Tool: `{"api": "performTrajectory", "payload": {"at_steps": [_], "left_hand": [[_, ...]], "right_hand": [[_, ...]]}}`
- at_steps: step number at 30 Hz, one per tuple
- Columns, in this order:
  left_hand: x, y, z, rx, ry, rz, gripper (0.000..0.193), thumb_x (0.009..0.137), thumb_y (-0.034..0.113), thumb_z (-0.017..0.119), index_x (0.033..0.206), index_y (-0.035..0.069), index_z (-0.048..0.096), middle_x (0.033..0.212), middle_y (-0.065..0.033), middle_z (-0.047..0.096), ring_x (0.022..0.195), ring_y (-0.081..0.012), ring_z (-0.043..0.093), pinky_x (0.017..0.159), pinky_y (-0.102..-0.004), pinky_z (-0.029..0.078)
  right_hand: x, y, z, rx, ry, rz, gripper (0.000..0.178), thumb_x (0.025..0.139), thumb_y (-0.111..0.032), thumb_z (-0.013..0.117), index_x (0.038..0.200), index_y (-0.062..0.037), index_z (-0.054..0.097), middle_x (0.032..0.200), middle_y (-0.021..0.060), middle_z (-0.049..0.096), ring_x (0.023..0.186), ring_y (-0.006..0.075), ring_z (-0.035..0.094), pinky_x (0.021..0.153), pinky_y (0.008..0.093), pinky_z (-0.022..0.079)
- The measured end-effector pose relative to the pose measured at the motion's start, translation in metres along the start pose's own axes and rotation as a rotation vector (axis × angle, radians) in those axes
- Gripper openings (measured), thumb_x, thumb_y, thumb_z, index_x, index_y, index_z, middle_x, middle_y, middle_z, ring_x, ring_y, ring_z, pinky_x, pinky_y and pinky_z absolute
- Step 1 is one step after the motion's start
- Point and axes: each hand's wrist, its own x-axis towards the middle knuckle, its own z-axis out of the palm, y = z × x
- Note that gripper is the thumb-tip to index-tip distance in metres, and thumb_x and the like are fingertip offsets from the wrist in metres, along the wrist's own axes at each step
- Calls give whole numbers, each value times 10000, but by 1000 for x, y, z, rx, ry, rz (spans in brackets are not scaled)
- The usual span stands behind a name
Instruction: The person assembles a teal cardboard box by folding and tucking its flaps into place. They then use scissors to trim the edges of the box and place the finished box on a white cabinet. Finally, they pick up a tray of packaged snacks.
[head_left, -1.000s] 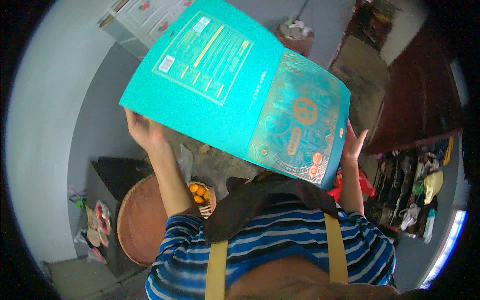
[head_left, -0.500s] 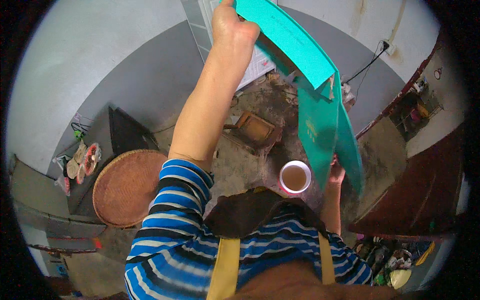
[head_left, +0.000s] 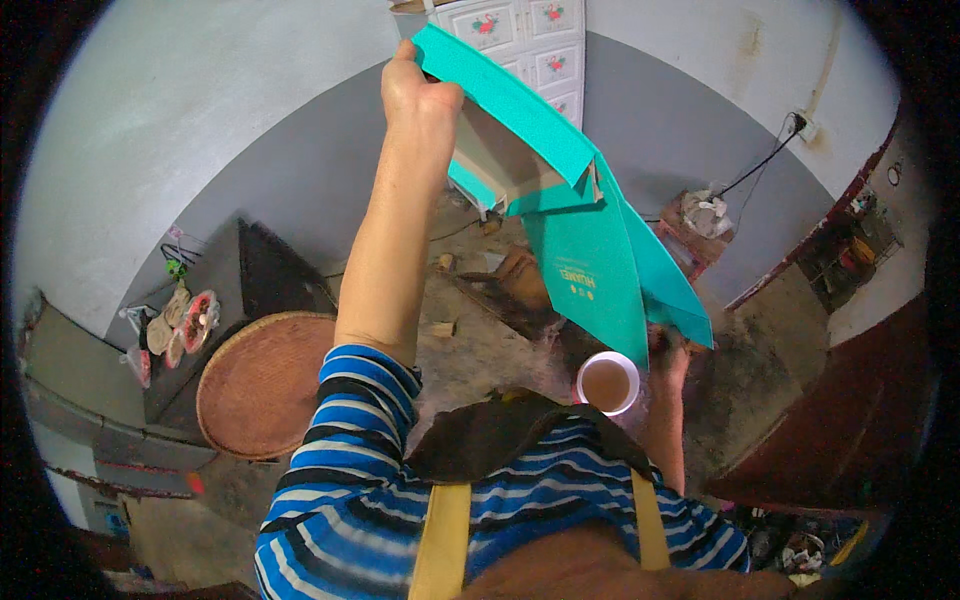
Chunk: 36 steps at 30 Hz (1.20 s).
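A teal cardboard box point(head_left: 585, 255), opened out with its flaps hanging, is held up in front of me at a slant. My left hand point(head_left: 418, 95) grips its upper left end, thumb laid along the edge. Low on the right, my right hand point(head_left: 670, 350) is closed at the bottom of the hanging flaps; part of its fingers is hidden behind the cardboard. A round white-rimmed tub point(head_left: 634, 388) of brownish liquid stands just left of my right hand, below the box.
Left of me, a round woven tray point(head_left: 262, 385) leans by a dark cabinet point(head_left: 285, 270) with bagged items point(head_left: 185, 325) on top. A small wooden stool-like piece point(head_left: 515, 290) lies ahead on the floor. White drawers point(head_left: 555, 65) stand beyond; a dark red surface point(head_left: 830, 410) is at right.
The box has swung left and lower with my left hand, showing more of its grey inside. My right hand stays at the lower flaps. The view has shifted, revealing more of the drawers.
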Motion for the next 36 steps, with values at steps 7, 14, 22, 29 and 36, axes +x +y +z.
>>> {"api": "performTrajectory", "payload": {"at_steps": [7, 14, 22, 29, 36], "left_hand": [[39, 30, -43, 34, 92, 71, 252, 974, 237, 511, 1086, 20, 570, 1064, -71, 613, 950, -204, 590, 851, -377, 498], [62, 41, -68, 38, 116, -22, 243, 981, 246, 501, 1036, 24, 582, 1005, -57, 617, 930, -202, 591, 852, -385, 497], [77, 62, -96, 82, -49, 9, 246, 984, 255, 491, 1019, 24, 568, 1001, -71, 605, 931, -207, 577, 891, -416, 466], [94, 85, -143, 1510, -719, 1032, 402, 846, 153, 660, 1191, -7, 533, 1069, -96, 604, 923, -220, 603, 825, -346, 489], [61, 84, -166, 1686, -849, 1441, 417, 740, 183, 760, 1070, 21, 561, 972, -138, 587, 898, -326, 570, 744, -408, 476]], "right_hand": [[-118, -113, 159, -821, -106, -633, 167, 792, -93, 681, 927, -9, 630, 791, 70, 617, 722, 194, 593, 694, 316, 481], [-54, -86, 360, -1477, -465, -793, 549, 747, -312, 736, 1217, -92, 557, 1058, 211, 628, 1000, 399, 593, 862, 457, 465], [-8, -33, 389, -1216, -732, -662, 328, 798, -303, 634, 983, -33, 616, 888, 197, 664, 814, 383, 620, 733, 459, 476], [-1, -61, 373, -1135, -988, -236, 238, 807, -191, 666, 959, -18, 606, 840, 137, 657, 731, 213, 594, 701, 370, 466], [-8, -86, 370, -1248, -1064, -457, 233, 741, -80, 642, 959, -3, 617, 854, 142, 675, 785, 204, 617, 751, 355, 477]]}}
